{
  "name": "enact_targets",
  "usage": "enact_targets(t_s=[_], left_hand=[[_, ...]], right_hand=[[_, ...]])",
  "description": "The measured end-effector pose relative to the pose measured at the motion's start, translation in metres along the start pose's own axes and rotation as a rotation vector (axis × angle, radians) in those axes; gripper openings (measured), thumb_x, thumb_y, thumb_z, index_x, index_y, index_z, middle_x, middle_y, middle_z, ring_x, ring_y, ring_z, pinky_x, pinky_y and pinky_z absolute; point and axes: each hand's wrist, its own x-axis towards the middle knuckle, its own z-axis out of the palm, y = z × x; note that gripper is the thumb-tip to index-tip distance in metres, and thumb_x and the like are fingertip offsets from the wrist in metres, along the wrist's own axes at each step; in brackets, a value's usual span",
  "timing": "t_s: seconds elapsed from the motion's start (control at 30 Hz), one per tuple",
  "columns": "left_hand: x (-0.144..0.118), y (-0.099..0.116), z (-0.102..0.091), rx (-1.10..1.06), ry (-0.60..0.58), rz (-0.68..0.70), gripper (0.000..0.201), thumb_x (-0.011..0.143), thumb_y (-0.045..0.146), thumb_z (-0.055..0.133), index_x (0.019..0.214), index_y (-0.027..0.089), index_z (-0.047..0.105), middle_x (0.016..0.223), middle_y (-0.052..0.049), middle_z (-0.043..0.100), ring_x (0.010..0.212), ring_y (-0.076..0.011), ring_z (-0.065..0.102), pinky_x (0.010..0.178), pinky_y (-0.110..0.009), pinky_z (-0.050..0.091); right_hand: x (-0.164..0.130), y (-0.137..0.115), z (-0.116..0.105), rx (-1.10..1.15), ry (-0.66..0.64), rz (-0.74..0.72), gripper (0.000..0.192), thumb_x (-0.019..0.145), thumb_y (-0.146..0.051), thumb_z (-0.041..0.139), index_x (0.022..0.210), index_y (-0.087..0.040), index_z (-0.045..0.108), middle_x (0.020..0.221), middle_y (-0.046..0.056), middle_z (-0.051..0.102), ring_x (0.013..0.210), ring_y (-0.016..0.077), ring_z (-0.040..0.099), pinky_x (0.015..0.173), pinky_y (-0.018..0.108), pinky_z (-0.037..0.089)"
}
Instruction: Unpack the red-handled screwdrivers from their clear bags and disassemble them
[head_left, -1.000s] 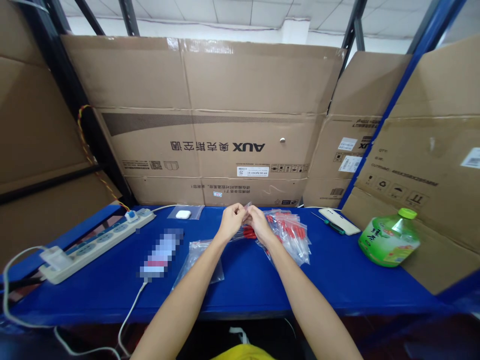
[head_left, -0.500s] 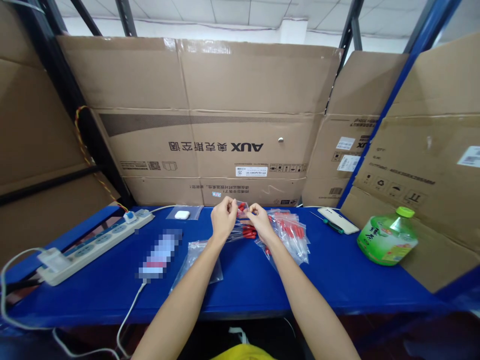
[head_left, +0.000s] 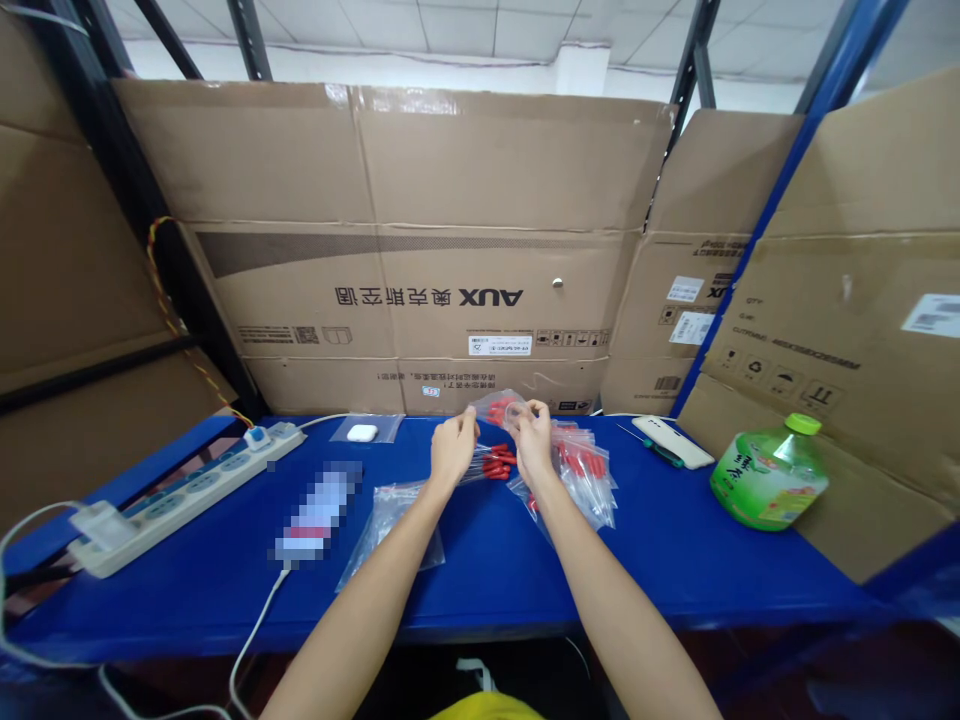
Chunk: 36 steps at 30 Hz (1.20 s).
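A clear plastic zip bag [head_left: 491,407] with red pieces inside is stretched between my two hands, raised above the back of the table. My left hand [head_left: 454,445] pinches its left side, fingers closed. On the other side, my right hand [head_left: 531,440] grips the bag's right edge with bent fingers. Below and between the hands lies a bunch of thin rods with red ends [head_left: 496,462], partly hidden by my left hand. Filled zip bags with red pieces [head_left: 589,470] overlap in a pile beside my right hand. Flat clear bags [head_left: 386,525] lie near my left forearm.
On the blue table [head_left: 660,570] at left are a power strip [head_left: 202,490] and a blurred-out phone [head_left: 319,515] on a cable. A white case [head_left: 363,433] sits behind. At right are a screwdriver [head_left: 664,452], a white slab [head_left: 675,442] and a green bottle [head_left: 769,475]. Cardboard [head_left: 450,180] walls the back.
The bag has been lifted slightly and spread wider, showing more of its red contents. My hands have moved a little apart, the right one turning its fingers upward.
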Motion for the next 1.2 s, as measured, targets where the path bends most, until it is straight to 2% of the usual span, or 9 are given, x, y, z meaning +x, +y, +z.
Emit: enact_targets(t_s=[0.1,0.17,0.27,0.37,0.5,0.57,0.77,1.0,1.2], left_hand=[[0.006,-0.004,0.009,-0.399,-0.261,-0.271,0.065,0.095,0.067,0.03,0.074,0.016,0.064,0.069,-0.008,0.067,0.058,-0.0156,0.061,0.059,-0.027,0.043],[0.008,-0.004,0.012,-0.653,-0.326,-0.293,0.061,0.092,0.071,0.039,0.094,0.017,0.068,0.09,-0.01,0.073,0.068,-0.015,0.065,0.061,-0.025,0.046],[0.008,-0.002,0.012,-0.931,-0.247,-0.194,0.05,0.084,0.06,0.065,0.114,0.021,0.067,0.109,-0.008,0.072,0.083,-0.0143,0.066,0.066,-0.022,0.048],[0.009,-0.003,0.009,-1.09,-0.172,-0.163,0.049,0.076,0.047,0.08,0.116,0.021,0.069,0.11,-0.006,0.072,0.089,-0.0142,0.065,0.073,-0.023,0.049],[0.011,-0.006,0.008,-1.14,-0.099,-0.185,0.046,0.071,0.04,0.085,0.11,0.021,0.071,0.114,-0.005,0.071,0.094,-0.0148,0.065,0.075,-0.023,0.049],[0.012,-0.007,0.009,-1.123,-0.054,-0.177,0.043,0.07,0.04,0.086,0.105,0.019,0.072,0.111,-0.006,0.072,0.092,-0.0157,0.065,0.075,-0.025,0.05],[0.013,-0.01,0.008,-1.073,0.062,-0.162,0.046,0.068,0.038,0.087,0.106,0.019,0.069,0.11,-0.007,0.071,0.093,-0.0171,0.066,0.075,-0.026,0.052],[0.017,-0.014,0.006,-1.105,0.012,-0.207,0.045,0.063,0.037,0.09,0.097,0.017,0.069,0.101,-0.007,0.073,0.09,-0.0169,0.067,0.078,-0.028,0.053],[0.018,-0.017,0.007,-1.104,0.01,-0.202,0.047,0.061,0.037,0.091,0.097,0.018,0.068,0.1,-0.005,0.073,0.086,-0.0153,0.067,0.077,-0.028,0.054]], right_hand=[[0.002,-0.002,0.001,0.011,0.02,-0.026,0.032,0.071,-0.024,0.062,0.096,-0.027,0.042,0.085,-0.005,0.061,0.075,0.0127,0.063,0.073,0.027,0.054],[0.002,-0.002,0.003,0.006,-0.01,-0.018,0.033,0.07,-0.026,0.063,0.096,-0.027,0.043,0.084,-0.005,0.06,0.074,0.0132,0.061,0.072,0.027,0.053],[-0.001,0.001,0.005,-0.013,-0.078,-0.001,0.034,0.072,-0.031,0.066,0.096,-0.027,0.043,0.085,-0.004,0.06,0.075,0.0148,0.061,0.072,0.027,0.052],[-0.003,0.004,0.004,-0.128,-0.067,-0.042,0.032,0.074,-0.036,0.066,0.094,-0.026,0.043,0.088,-0.002,0.061,0.08,0.0159,0.061,0.075,0.029,0.051],[-0.002,0.002,-0.003,-0.472,0.12,-0.203,0.028,0.073,-0.037,0.069,0.084,-0.022,0.047,0.081,-0.002,0.057,0.077,0.0151,0.055,0.077,0.028,0.046],[0.0,-0.004,-0.005,-0.567,0.128,-0.253,0.025,0.076,-0.038,0.069,0.078,-0.021,0.05,0.076,-0.002,0.056,0.073,0.0147,0.052,0.074,0.028,0.046],[0.0,-0.014,-0.002,-0.46,-0.095,-0.211,0.023,0.077,-0.037,0.07,0.09,-0.018,0.067,0.091,0.006,0.072,0.086,0.0201,0.066,0.082,0.032,0.052],[0.001,-0.009,-0.001,-0.319,-0.265,-0.082,0.036,0.078,-0.036,0.073,0.11,-0.02,0.072,0.117,0.009,0.074,0.108,0.0246,0.068,0.097,0.039,0.053],[-0.001,-0.011,-0.001,-0.357,-0.403,-0.069,0.036,0.077,-0.034,0.075,0.11,-0.021,0.072,0.114,0.006,0.074,0.104,0.0233,0.069,0.099,0.039,0.052]])
